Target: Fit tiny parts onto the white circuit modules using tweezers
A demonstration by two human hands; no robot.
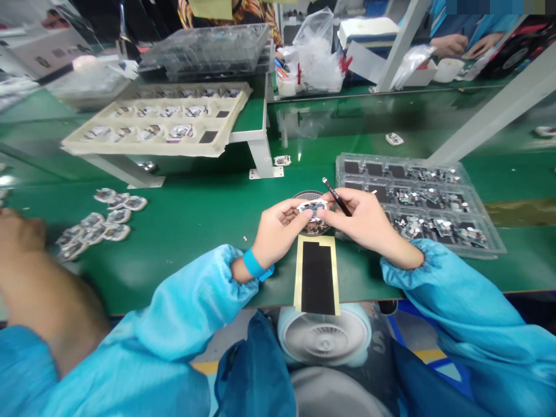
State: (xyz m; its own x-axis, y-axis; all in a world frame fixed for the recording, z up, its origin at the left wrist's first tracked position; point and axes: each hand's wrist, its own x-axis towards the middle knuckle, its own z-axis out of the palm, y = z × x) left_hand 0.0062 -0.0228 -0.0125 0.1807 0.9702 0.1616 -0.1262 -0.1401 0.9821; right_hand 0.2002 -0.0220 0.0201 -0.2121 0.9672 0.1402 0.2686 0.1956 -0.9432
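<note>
My left hand [278, 229] and my right hand [362, 223] meet over the green bench, both pinching a small circuit board [311, 207] between their fingertips. My right hand also carries a thin black tweezer-like tool [336, 196] that points up and to the left. Under the board a round dark mesh disc [309, 200] lies on the bench. A yellow-edged sheet with a black strip [317, 276] lies just in front of my hands at the bench edge.
A clear tray [478, 231] of small boards lies to the right. A beige tray [152, 147] sits on a raised stand at left, with loose boards [102, 223] below it. A co-worker's arm [39, 289] reaches in at far left. A white fan [324, 336] sits below the bench edge.
</note>
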